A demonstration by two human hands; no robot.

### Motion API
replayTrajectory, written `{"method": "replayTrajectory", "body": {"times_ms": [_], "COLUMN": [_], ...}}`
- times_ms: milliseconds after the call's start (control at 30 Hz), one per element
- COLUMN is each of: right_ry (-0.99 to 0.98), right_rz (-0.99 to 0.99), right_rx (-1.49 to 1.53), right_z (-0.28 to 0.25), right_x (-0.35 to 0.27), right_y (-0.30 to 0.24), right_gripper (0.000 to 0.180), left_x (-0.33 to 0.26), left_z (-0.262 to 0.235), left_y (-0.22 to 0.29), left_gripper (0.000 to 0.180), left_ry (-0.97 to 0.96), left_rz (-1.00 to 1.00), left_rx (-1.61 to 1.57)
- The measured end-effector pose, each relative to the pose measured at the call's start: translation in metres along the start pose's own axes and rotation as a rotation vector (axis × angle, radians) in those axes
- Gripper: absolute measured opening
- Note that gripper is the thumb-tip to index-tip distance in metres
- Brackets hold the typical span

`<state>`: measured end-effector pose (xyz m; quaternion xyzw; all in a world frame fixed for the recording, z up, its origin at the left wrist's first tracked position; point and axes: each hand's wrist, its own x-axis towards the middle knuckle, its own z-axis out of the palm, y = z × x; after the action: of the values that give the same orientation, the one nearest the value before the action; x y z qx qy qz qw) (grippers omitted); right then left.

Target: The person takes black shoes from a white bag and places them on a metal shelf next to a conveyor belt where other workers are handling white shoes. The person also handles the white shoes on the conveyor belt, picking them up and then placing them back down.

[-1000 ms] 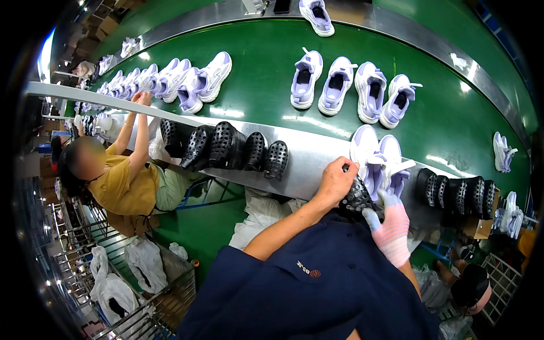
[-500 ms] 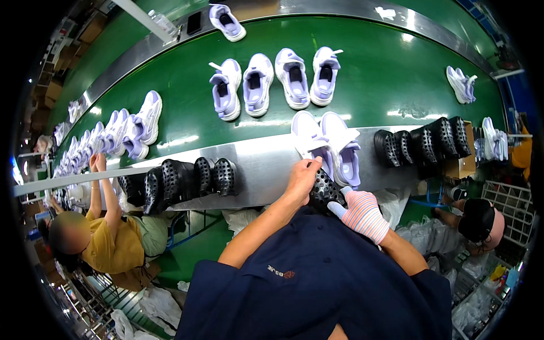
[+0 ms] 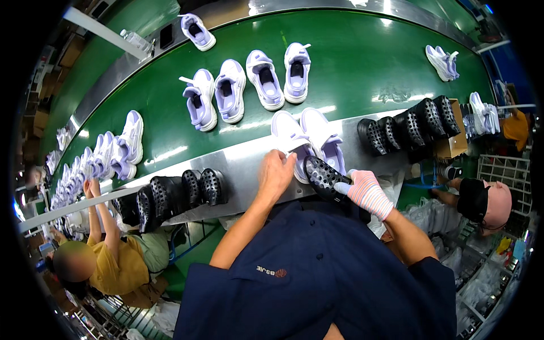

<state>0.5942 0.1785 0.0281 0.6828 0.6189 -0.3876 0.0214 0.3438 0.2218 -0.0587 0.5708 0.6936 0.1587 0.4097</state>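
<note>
A pair of white and lavender sneakers lies on the steel ledge before me, a left sneaker [image 3: 288,129] and a right sneaker [image 3: 318,131], toes pointing away. My left hand [image 3: 277,173], bare and a little blurred, has its fingers bent at the side of the left sneaker's opening and appears to grip its edge. In my right hand [image 3: 365,191], which wears a striped knit glove, is a black perforated shoe tree [image 3: 324,177]. It is tilted, its toe end over the heel openings of the pair and covering part of them.
Several black shoe trees stand on the ledge at left [image 3: 164,195] and right [image 3: 411,127]. More sneakers [image 3: 262,79] sit on the green belt [image 3: 362,68]. A co-worker in a yellow shirt [image 3: 122,266] reaches in at left; another person [image 3: 487,207] is at right. A grey bar [image 3: 79,209] crosses at left.
My left hand has moved left, off the shoe tree to the left sneaker's side. The right hand has lifted the shoe tree, showing more of it. The whole view has shifted and turned slightly.
</note>
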Motion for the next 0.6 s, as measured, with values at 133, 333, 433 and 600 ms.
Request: {"method": "replayTrajectory", "body": {"times_ms": [133, 333, 433, 600], "right_ry": [-0.084, 0.123, 0.105, 0.124], "right_rz": [0.061, 0.054, -0.007, -0.128], "right_rx": [-0.113, -0.261, -0.281, -0.300], "right_z": [-0.006, -0.001, 0.060, 0.087], "right_x": [0.031, 0.035, 0.055, 0.052], "right_y": [-0.005, -0.068, -0.057, -0.053], "right_gripper": [0.052, 0.034, 0.021, 0.023], "left_x": [0.018, 0.022, 0.020, 0.027], "left_z": [0.016, 0.032, 0.033, 0.021], "left_y": [0.017, 0.008, 0.009, -0.006], "left_gripper": [0.029, 0.013, 0.012, 0.016], "left_ry": [0.418, 0.127, 0.049, -0.047], "left_rz": [0.545, 0.559, 0.584, 0.534], "left_rx": [0.143, 0.057, -0.001, -0.013]}}
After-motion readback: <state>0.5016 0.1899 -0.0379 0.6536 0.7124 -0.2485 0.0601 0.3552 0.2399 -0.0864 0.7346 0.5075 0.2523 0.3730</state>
